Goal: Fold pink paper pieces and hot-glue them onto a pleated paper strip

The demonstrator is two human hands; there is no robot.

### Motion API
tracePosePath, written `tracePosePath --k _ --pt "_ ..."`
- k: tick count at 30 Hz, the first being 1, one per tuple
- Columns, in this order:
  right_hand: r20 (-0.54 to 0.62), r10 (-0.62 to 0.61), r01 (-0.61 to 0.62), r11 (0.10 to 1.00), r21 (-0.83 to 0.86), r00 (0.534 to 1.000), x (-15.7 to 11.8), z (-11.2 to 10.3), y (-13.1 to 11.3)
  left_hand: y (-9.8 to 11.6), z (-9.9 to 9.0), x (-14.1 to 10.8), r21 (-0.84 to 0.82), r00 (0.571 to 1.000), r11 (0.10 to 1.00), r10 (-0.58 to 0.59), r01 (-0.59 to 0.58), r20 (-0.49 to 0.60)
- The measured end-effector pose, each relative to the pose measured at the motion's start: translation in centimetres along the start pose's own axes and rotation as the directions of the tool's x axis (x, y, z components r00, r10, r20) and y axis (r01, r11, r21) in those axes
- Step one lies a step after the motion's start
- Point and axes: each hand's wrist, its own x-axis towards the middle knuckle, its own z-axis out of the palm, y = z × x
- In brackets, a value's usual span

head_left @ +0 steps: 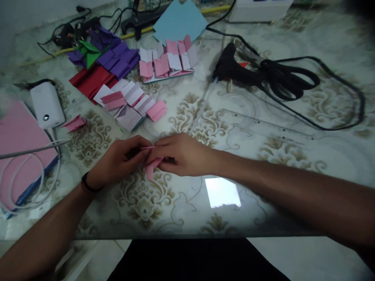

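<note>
Between my two hands is a small piece of folded pink paper, held just above the patterned table. My left hand, with a dark band at the wrist, pinches its left side between thumb and fingers. From the right, my right hand closes over the same paper, and its fingers hide most of it. A pink flap hangs out below the fingertips. Just beyond my hands lies a group of folded white and pink papers, with a loose pink folded piece farther left.
Farther back lie a second pink and white folded group, purple folded papers, a red one and blue sheets. A black glue gun with coiled cord is at right. A white power bank and pink sheets are left.
</note>
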Motion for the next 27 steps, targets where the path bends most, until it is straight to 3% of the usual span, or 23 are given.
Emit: tracePosePath --k 12,27 --pt "-0.011 -0.011 0.011 1.0 -0.013 1.0 -0.06 0.1 0.07 -0.31 0.16 0.03 -0.021 1.0 0.999 0.027 -0.027 -0.01" --pt "-0.008 0.002 -0.002 1.0 -0.025 1.0 -0.17 -0.04 -0.04 -0.31 0.25 0.0 -0.045 1.0 0.999 -0.029 0.029 -0.001"
